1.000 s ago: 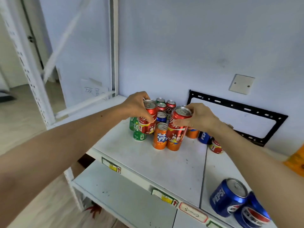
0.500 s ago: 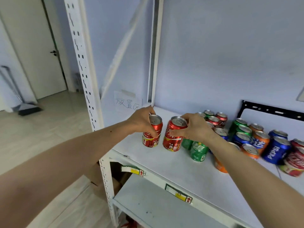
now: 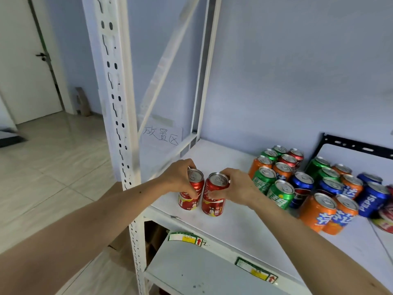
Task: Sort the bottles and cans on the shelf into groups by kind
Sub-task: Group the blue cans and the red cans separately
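Note:
Two red cola cans stand upright side by side near the left front corner of the white shelf [image 3: 238, 226]. My left hand [image 3: 180, 177] grips the left red can [image 3: 189, 201] around its top. My right hand [image 3: 236, 186] grips the right red can [image 3: 213, 201] at its rim and side. To the right sits a mixed cluster: green cans [image 3: 280, 194], orange cans [image 3: 318, 211], blue Pepsi cans [image 3: 371, 201] and more red cans [image 3: 288, 160] at the back.
The white perforated shelf post [image 3: 119, 124] rises just left of my hands. A paper sign with handwriting [image 3: 161, 135] hangs at the shelf's left end. A lower shelf [image 3: 191, 271] lies below. A black metal bracket [image 3: 357, 145] leans on the wall.
Both hands carried the two red cans from the cluster to the shelf's left end and set them down on the shelf near the post. The view has turned left with them.

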Available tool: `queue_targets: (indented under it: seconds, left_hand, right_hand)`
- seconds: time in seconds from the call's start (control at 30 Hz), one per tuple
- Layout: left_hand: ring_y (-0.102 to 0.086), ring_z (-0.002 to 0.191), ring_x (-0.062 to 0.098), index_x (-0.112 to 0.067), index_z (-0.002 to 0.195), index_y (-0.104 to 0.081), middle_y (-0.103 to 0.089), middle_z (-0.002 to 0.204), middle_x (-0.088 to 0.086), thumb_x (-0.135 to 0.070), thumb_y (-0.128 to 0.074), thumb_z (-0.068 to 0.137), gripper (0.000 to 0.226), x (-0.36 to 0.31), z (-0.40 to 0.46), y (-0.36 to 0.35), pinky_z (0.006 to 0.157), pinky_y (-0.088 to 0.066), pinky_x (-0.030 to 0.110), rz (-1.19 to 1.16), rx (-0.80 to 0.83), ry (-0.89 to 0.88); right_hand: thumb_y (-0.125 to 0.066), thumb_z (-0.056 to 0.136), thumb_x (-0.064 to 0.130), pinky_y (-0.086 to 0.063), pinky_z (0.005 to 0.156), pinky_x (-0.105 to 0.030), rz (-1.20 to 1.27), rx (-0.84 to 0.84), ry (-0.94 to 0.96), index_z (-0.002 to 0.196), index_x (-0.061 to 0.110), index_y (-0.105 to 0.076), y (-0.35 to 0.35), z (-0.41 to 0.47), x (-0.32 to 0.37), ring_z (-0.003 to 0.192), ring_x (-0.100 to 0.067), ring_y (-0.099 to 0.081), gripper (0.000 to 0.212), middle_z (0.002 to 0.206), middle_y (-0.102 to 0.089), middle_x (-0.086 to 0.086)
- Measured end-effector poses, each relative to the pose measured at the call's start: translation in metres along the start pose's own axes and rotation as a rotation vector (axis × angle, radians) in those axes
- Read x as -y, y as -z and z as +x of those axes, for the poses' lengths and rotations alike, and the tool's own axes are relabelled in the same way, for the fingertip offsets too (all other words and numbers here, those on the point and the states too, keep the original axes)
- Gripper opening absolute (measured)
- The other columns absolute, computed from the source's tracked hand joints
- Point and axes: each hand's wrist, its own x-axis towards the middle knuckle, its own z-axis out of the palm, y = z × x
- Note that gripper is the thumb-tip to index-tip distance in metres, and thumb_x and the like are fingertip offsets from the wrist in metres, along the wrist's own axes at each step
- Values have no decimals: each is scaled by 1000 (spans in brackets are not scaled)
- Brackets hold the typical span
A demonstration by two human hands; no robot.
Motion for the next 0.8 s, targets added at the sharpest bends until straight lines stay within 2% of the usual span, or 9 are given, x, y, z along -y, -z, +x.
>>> queue_targets:
  seconds: [0.27,0.5,0.63,0.8]
  left_hand:
    - [-63,91,11,-26,101,-54,-62,102,-6,-22,-89,44,67,19,12,6,76,-57,32,-5,115,-50]
    - [-54,105,19,-22,117,-45,-52,117,0,-29,-92,49,84,14,22,15,86,-52,37,262,257,-178]
    - [-53,113,21,-22,126,-42,-52,126,2,-29,-93,49,92,14,25,17,90,-51,39,295,296,-186]
    - [-48,125,24,-22,141,-33,-44,140,4,-24,-92,57,103,-4,30,33,97,-48,38,372,399,-201]
  right_hand:
    - [-86,63,44,-52,84,-29,-2,-28,-91,113,19,-61,-12,-1,12,96,-15,-61,62,108,-65,2]
    - [-86,63,44,-52,89,-35,-13,-73,-173,114,18,-61,-25,-6,16,99,-19,-63,62,110,-67,-1]
    - [-86,64,41,-50,87,-30,13,-88,-209,116,18,-59,-28,-9,17,101,-18,-61,63,110,-66,0]
    - [-86,61,48,-52,88,-32,12,-80,-243,119,19,-55,-26,-16,15,103,-17,-60,72,113,-63,2]
